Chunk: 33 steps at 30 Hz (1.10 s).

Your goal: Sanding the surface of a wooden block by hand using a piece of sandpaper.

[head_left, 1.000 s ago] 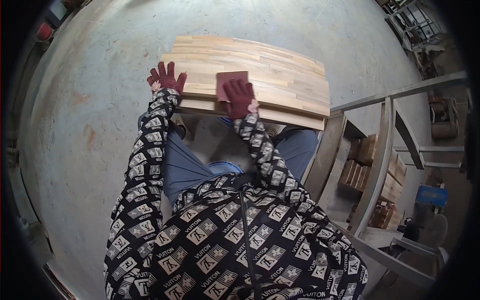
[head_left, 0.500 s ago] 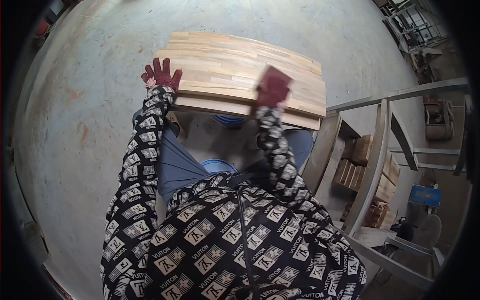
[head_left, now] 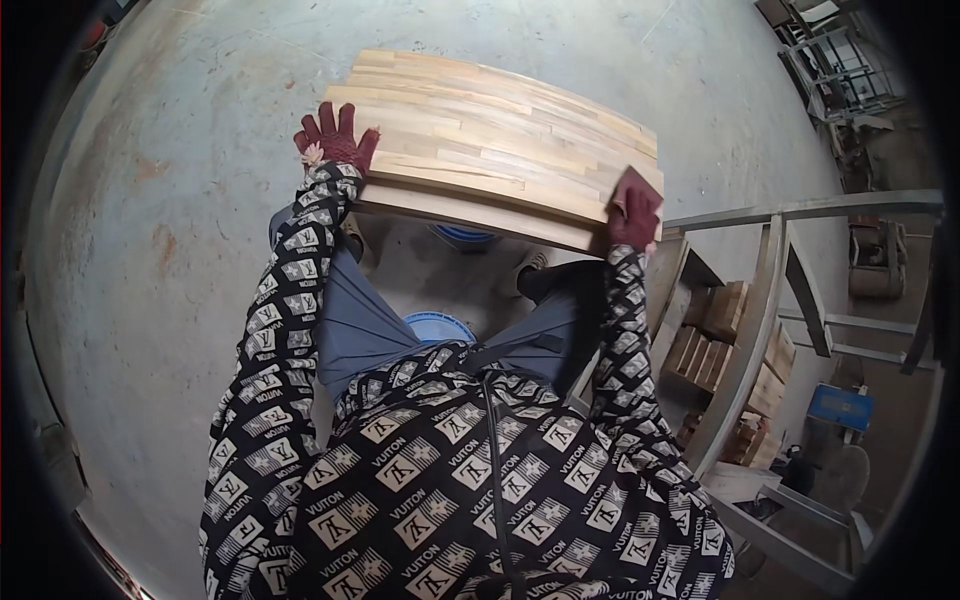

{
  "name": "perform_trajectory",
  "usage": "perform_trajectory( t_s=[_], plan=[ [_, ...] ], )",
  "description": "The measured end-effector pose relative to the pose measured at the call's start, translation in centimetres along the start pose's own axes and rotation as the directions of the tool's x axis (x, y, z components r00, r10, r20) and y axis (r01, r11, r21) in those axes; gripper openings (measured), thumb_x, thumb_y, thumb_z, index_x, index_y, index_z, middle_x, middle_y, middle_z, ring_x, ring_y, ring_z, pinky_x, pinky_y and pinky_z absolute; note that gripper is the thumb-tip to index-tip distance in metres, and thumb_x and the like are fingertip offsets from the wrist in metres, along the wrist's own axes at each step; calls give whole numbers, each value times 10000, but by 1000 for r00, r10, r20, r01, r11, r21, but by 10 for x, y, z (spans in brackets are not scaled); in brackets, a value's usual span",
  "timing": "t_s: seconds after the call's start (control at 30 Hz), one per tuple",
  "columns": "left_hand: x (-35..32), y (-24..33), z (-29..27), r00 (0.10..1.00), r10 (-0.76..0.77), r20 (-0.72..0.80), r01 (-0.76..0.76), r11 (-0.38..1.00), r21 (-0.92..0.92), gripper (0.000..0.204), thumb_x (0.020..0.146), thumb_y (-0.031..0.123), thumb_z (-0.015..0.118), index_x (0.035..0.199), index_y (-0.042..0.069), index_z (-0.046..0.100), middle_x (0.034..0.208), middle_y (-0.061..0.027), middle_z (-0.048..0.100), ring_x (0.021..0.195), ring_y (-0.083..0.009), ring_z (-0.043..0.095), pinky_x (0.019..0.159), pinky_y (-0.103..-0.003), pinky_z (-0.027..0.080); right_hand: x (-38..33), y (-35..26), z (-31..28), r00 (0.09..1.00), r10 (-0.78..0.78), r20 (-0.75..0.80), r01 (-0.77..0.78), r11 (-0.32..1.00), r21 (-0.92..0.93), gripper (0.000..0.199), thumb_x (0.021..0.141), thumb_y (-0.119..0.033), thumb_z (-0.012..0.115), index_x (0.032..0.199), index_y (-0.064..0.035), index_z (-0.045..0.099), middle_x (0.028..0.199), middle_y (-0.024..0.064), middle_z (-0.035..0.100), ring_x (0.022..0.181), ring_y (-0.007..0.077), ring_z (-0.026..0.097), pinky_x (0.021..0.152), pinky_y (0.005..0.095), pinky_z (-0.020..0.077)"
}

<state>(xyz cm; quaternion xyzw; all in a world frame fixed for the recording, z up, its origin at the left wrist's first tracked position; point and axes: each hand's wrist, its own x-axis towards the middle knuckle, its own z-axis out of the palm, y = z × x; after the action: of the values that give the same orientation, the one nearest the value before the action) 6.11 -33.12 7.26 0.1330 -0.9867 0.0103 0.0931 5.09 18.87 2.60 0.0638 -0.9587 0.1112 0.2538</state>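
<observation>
A pale wooden board (head_left: 500,120) made of glued strips lies flat before me, stacked on another board (head_left: 470,212) whose near edge sticks out below it. My left hand (head_left: 338,138), in a dark red glove, rests on the top board's left end with its fingers spread. Over at the right end, my right hand (head_left: 632,218), gloved alike, presses a reddish-brown square of sandpaper (head_left: 645,186) against the surface near the corner. Part of the sandpaper is hidden under the fingers.
A blue bucket (head_left: 462,237) stands beneath the boards, and a blue round lid (head_left: 440,327) shows between my legs. To the right rises a metal frame (head_left: 768,290) beside wooden blocks (head_left: 698,355). A blue box (head_left: 840,407) sits farther right. Metal racks (head_left: 835,65) stand at the far right.
My right hand has slid with the sandpaper from the board's middle right to its right end. My left hand has stayed on the left end. The view has shifted slightly.
</observation>
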Motion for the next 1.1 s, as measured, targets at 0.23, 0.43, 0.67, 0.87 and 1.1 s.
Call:
perform_trajectory(
  t_s=[0.23, 0.43, 0.67, 0.87, 1.1],
  plan=[
    [4, 13, -15, 999, 43, -17, -43, 999, -4, 685, 909, 567, 539, 1448, 151, 462, 1482, -151, 396, 1269, -385, 392, 1042, -534, 316, -3, -123, 118, 948, 305, -90, -160, 701, 695, 617, 882, -409, 665, 1391, -74, 571, 1390, 184, 576, 1336, 395, 478, 1148, 471, 339],
    [-6, -10, 13, 999, 2, -42, -3, 1000, -12, 691, 888, 579, 564, 1424, 149, 492, 1470, -152, 393, 1262, -384, 376, 1048, -541, 292, 22, -292, 28, 906, -417, 66, 353, 834, 424, 563, 662, -209, 760, 1192, -84, 615, 1275, 132, 597, 1231, 329, 510, 1061, 493, 373],
    [4, 5, 5, 992, 46, -115, -52, 997, -54, 693, 870, 576, 587, 1404, 141, 510, 1442, -145, 413, 1248, -374, 379, 1026, -540, 294, 21, -48, 18, 996, 0, -86, 14, 987, 159, 504, 791, -225, 766, 1277, -127, 674, 1291, 171, 650, 1212, 378, 580, 1035, 460, 454],
    [-4, -5, -2, 993, 24, -115, -26, 1000, -14, 675, 870, 573, 585, 1381, 136, 526, 1407, -145, 432, 1214, -366, 398, 1001, -533, 308, 64, -58, 39, 975, 222, 33, -218, 972, -92, 489, 830, -318, 656, 1263, -91, 633, 1278, 178, 607, 1234, 387, 524, 1034, 521, 386],
    [-1, 9, -9, 999, -7, 50, 8, 1000, -18, 690, 905, 560, 544, 1447, 142, 460, 1494, -152, 383, 1270, -385, 391, 1059, -538, 315, 37, -292, 72, 940, -330, 85, 302, 923, 238, 518, 842, -307, 637, 1319, -108, 606, 1369, 144, 581, 1313, 376, 472, 1146, 515, 315]
  ],
)
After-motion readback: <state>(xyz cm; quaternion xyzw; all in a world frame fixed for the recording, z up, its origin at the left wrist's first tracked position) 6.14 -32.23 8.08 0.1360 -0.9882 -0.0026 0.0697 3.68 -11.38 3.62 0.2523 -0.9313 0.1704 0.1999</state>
